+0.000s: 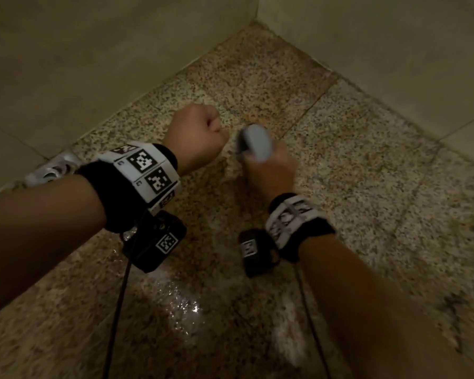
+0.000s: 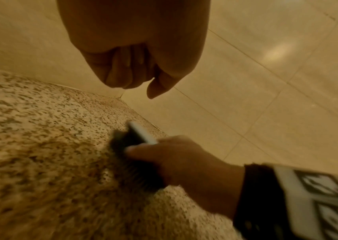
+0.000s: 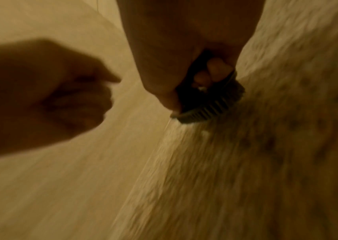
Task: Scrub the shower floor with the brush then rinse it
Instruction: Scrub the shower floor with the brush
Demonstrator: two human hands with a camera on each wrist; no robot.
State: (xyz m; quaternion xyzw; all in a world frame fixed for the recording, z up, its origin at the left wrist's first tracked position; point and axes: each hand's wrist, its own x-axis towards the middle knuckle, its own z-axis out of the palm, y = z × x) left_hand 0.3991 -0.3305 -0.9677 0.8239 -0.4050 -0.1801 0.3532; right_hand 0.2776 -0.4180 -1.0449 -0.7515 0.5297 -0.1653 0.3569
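Note:
My right hand (image 1: 268,165) grips a scrub brush (image 1: 256,142) with a pale grey back and dark bristles, pressed onto the speckled granite shower floor (image 1: 367,173) near the corner. The left wrist view shows the brush (image 2: 132,146) under the right hand (image 2: 182,164), bristles down on the floor (image 2: 40,146). In the blurred right wrist view my fingers wrap the brush (image 3: 205,104). My left hand (image 1: 199,135) hovers just left of the brush as a fist holding nothing; its curled fingers (image 2: 123,69) show from below, and the left hand (image 3: 47,97) appears again at left.
Beige tiled walls (image 1: 80,64) meet at the corner (image 1: 255,20) beyond the hands. A metal floor drain (image 1: 52,170) sits by the left wall. Wet, shiny patches (image 1: 181,299) cover the floor in front of me. Black cables (image 1: 118,310) hang from both wrist cameras.

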